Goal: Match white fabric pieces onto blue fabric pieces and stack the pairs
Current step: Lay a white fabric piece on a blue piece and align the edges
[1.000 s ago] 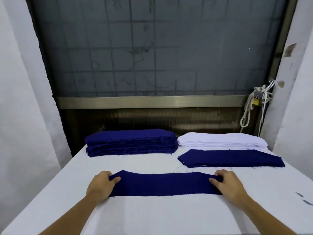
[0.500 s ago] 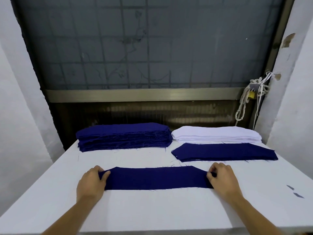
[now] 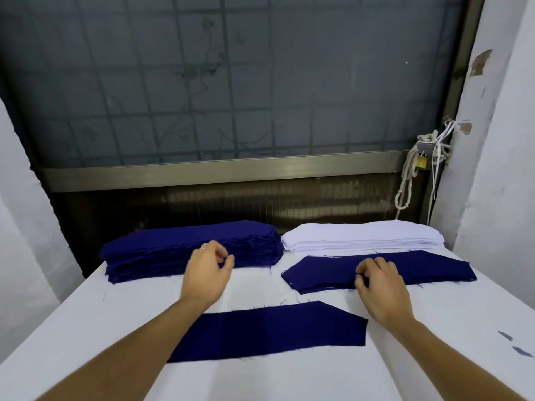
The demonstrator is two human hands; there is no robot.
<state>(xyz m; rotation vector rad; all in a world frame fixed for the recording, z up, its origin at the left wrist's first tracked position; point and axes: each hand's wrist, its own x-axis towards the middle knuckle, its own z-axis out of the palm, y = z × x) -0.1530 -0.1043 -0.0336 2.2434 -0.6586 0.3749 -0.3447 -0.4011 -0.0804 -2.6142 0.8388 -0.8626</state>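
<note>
Laying out blue fabric on a white table [image 3: 86, 328].
Blue stack [image 3: 162, 253] sits at eleven o'clock, white stack [image 3: 362, 235] at one, both within reach as supply. A flat blue pile [image 3: 434, 267] before the white likely collects pairs. One blue piece [image 3: 269, 331] lies spread at six, awaiting white. Left hand [image 3: 207, 273] hovers loosely curled, empty; right hand [image 3: 379, 287] curls over the pile, grip unclear.

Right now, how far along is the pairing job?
Done: the near blue piece lies flat, no white on it. In hand: nothing plainly; the left hand hovers by the blue stack, the right hand is over the far blue piece, grip unclear. Left: the white stack and every pairing; no finished pair shows.
</note>
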